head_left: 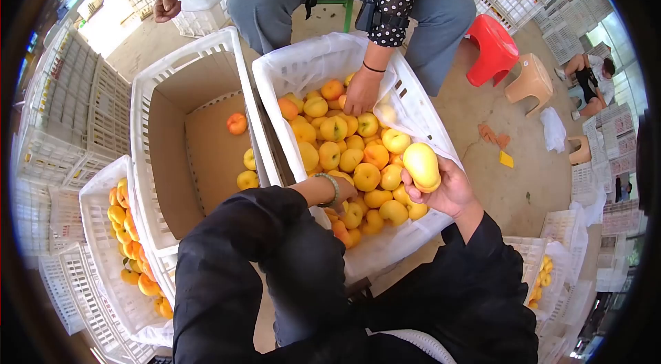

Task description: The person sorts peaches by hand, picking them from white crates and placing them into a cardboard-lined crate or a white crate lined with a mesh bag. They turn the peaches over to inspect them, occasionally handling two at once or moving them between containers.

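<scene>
My right hand (444, 188) is closed around a yellow peach (421, 166), raised over the near right side of a white crate (434, 123) lined with white film. Many yellow and orange peaches (365, 176) fill that crate. My left hand (339, 192), with a beaded bracelet at the wrist, reaches down onto the peaches at the crate's near left side. Its fingers are mostly hidden, so its grip cannot be made out. Across the crate, a co-worker's hand (361, 94) touches the peaches at the far side.
To the left stands a cardboard-lined crate (141, 116) with a few peaches inside. Further left is another crate (103, 192) of orange peaches. A red stool (492, 51) and a tan stool (530, 82) stand at right. Stacked crates (103, 102) line the left. Another person (592, 82) sits far right.
</scene>
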### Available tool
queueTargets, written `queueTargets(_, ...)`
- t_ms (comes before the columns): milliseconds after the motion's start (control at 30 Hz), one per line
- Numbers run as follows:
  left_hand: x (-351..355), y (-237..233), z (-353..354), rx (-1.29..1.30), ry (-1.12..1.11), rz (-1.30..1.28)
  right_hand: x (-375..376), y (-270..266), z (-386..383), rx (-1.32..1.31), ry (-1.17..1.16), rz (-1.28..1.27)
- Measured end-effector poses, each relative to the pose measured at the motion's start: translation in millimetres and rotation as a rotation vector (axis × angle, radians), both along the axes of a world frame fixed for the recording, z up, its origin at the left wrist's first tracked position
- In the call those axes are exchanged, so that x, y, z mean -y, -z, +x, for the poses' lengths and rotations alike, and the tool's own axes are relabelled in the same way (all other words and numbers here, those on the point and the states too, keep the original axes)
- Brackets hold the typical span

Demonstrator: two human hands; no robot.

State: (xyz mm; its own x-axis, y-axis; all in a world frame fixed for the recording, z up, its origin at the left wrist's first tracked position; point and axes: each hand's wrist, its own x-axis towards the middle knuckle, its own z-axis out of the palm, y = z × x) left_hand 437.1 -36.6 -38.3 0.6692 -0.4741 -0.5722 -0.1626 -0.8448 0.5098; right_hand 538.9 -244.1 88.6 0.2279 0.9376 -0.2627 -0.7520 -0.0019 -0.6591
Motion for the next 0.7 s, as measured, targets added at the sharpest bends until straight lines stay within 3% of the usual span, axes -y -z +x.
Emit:
queueTargets(67, -1.1, -5.8, -0.4, 0.017, -0.079, 0.007, 2.5, -3.9, -16.0, -0.151, 0.0, 0.071)
queueTargets(133, -3.0, -41.7, -3.0, 0.195, -0.236, -0.019, 1.1, -13.1, -28.4, -0.255, 0.001, 0.121)
queueTargets(200, -2.1, -94.9, -8.3, 0.259, -0.539, -0.565, 0.0, -10.7, -34.6, -0.367, 0.0, 0.15)
queueTargets(267, 5.6, -134.1, -17.5, 0.296, -0.596, -1.162, -4.4, -10.3, -44.2, -0.387, -0.019, 0.176)
queueTargets(300, 7.1, -142.5, -18.3, 0.312, -0.602, -1.152, -9.6, -11.2, -46.1, -0.397, -0.047, 0.2)
queueTargets(367, 10.0, -153.1, -25.0, 0.607, -0.52, -0.991, -17.7, -14.1, -52.4, -0.373, -0.072, 0.184)
queueTargets(433, 4.0, -161.9, -31.7, 0.596, -0.529, -0.871, -27.0, -26.8, -51.6, -0.105, -0.067, -0.096)
queueTargets(567, -1.1, -178.4, -41.3, 0.747, -0.585, -0.736, -24.3, -40.9, -33.0, 0.306, 0.143, -0.082)
queueTargets(700, 4.3, -202.5, -39.1, 0.916, -0.411, -0.734, -22.9, -67.5, -26.5, 0.361, 0.156, -0.05)
